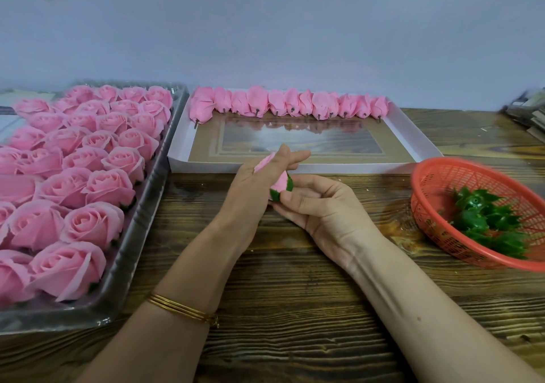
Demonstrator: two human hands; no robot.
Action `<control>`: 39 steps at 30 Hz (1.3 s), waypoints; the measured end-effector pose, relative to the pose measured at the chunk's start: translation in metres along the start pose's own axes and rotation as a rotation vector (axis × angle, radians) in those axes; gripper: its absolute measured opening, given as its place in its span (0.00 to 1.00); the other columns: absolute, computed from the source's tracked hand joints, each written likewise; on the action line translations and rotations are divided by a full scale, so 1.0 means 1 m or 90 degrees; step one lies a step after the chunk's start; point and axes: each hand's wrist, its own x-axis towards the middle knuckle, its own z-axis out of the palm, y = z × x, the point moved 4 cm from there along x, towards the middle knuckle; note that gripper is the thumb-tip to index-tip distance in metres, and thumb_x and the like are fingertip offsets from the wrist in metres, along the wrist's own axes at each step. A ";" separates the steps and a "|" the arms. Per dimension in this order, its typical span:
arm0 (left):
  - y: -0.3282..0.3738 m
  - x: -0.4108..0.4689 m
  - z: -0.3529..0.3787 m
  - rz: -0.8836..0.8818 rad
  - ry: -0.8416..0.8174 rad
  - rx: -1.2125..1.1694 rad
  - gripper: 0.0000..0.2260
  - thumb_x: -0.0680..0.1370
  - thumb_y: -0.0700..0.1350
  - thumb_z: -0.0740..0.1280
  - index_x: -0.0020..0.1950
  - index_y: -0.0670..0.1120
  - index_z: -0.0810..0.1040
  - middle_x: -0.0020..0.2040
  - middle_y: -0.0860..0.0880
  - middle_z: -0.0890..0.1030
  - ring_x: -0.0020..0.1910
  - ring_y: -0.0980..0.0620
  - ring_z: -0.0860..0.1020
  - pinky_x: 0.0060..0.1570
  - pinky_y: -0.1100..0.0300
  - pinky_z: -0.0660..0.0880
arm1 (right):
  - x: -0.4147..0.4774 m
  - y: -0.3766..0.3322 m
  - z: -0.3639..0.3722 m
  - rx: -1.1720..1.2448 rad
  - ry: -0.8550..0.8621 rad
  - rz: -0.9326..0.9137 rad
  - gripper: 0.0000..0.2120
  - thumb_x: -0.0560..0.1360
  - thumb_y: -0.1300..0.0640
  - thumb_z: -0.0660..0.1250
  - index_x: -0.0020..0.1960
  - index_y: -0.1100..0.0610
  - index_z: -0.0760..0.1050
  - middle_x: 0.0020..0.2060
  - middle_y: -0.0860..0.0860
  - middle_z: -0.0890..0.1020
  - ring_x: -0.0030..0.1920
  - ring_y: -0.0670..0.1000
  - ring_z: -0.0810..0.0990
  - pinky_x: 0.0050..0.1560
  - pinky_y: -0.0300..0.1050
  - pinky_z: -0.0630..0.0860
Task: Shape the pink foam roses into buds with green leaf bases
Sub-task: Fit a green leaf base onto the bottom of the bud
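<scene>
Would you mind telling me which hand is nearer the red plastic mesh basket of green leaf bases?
Right. The right hand sits just left of the red plastic mesh basket, pinching the bud; the left hand lies farther left, beyond it.

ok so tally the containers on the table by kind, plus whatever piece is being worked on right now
clear plastic tray of open pink foam roses: 1
white shallow cardboard box with a row of buds: 1
red plastic mesh basket of green leaf bases: 1
pink foam bud with green leaf base, held in left hand and right hand: 1
total: 4
</scene>
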 end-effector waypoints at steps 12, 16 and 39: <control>-0.001 0.000 0.000 -0.079 0.018 -0.115 0.14 0.73 0.55 0.72 0.51 0.47 0.85 0.45 0.49 0.84 0.48 0.51 0.82 0.52 0.55 0.78 | 0.001 -0.003 0.001 -0.020 0.018 -0.029 0.13 0.58 0.70 0.73 0.42 0.64 0.79 0.41 0.57 0.85 0.41 0.53 0.85 0.41 0.41 0.81; 0.001 -0.002 -0.001 -0.077 0.045 -0.110 0.19 0.69 0.52 0.75 0.53 0.41 0.80 0.48 0.41 0.82 0.48 0.46 0.81 0.54 0.49 0.78 | 0.002 -0.003 -0.001 -0.015 0.056 -0.054 0.15 0.59 0.69 0.72 0.45 0.66 0.77 0.35 0.58 0.84 0.38 0.53 0.85 0.43 0.42 0.82; -0.006 0.001 0.007 -0.037 -0.008 -0.176 0.20 0.67 0.46 0.73 0.53 0.34 0.81 0.44 0.43 0.84 0.45 0.51 0.83 0.45 0.60 0.80 | 0.002 -0.001 0.004 -0.010 -0.011 -0.034 0.25 0.64 0.70 0.68 0.61 0.73 0.74 0.56 0.70 0.78 0.53 0.58 0.81 0.58 0.47 0.79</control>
